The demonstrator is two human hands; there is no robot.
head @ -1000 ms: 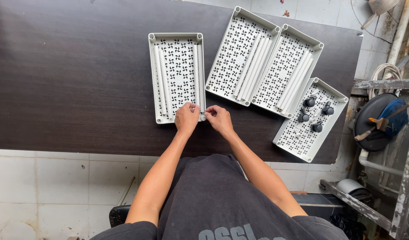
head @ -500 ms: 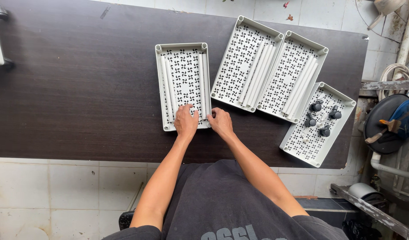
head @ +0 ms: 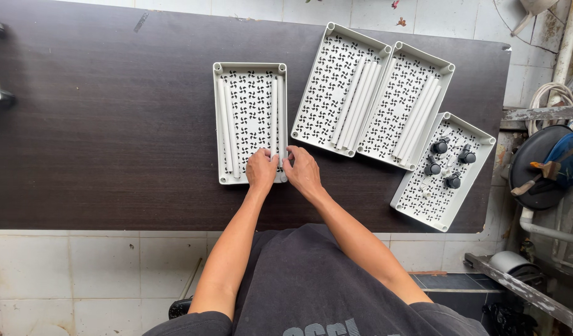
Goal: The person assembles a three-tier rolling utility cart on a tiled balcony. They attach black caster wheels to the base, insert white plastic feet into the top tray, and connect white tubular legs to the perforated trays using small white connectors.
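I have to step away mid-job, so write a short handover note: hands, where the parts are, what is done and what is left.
Left hand and right hand both pinch the near end of a white tube at the right side of the left tray. Two more tubes lie along that tray's left side. The two middle trays hold loose tube bundles. The right tray holds black casters. Done: three tubes laid. Left: the bundles and casters are untouched.
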